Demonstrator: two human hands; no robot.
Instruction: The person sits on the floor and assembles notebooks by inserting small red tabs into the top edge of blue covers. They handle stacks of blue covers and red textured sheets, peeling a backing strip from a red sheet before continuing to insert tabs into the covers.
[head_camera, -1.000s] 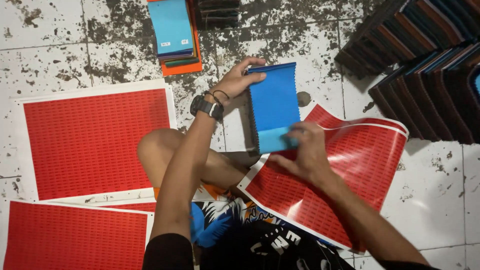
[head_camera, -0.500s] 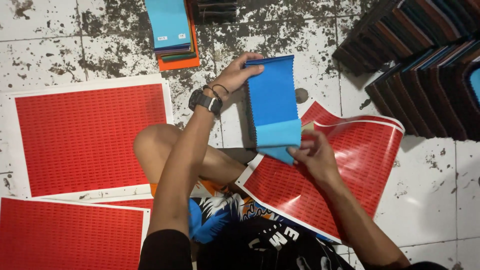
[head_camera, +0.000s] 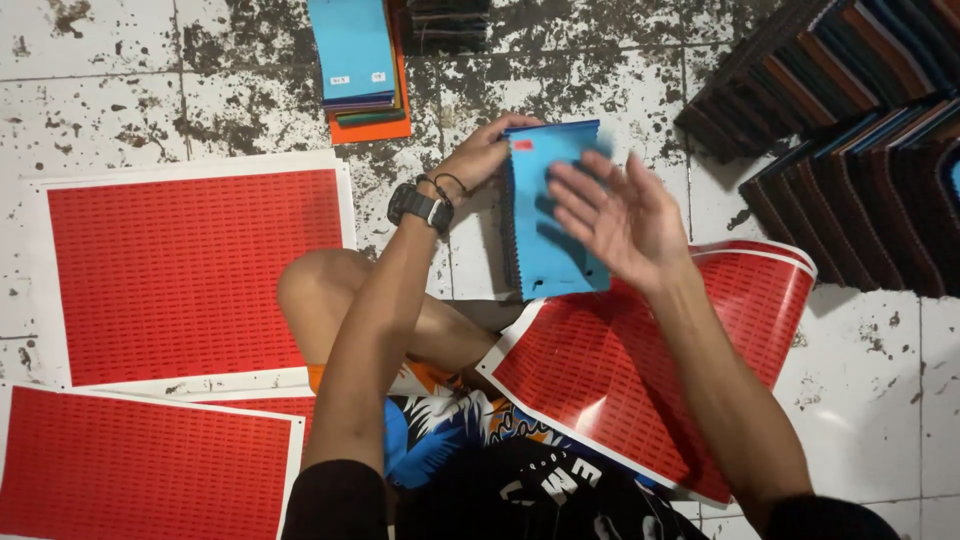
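My left hand (head_camera: 482, 152), with a black watch on the wrist, grips the top left edge of a thick stack of blue fabric swatches (head_camera: 545, 255) held upright over my lap. A small red sticker (head_camera: 523, 145) sits near the stack's top left corner. My right hand (head_camera: 622, 220) is open, fingers spread, its palm over the stack's right side. A red sticker sheet (head_camera: 650, 370) curls across my right leg under that arm.
Two more red sticker sheets (head_camera: 190, 270) (head_camera: 140, 465) lie on the stained tile floor to the left. A pile of coloured swatches (head_camera: 358, 60) sits at the top middle. Rows of dark swatch bundles (head_camera: 850, 130) fill the upper right.
My right hand left the stack's lower edge, rose and opened over its face. A red sticker now shows near the stack's top corner. The left hand kept its grip.
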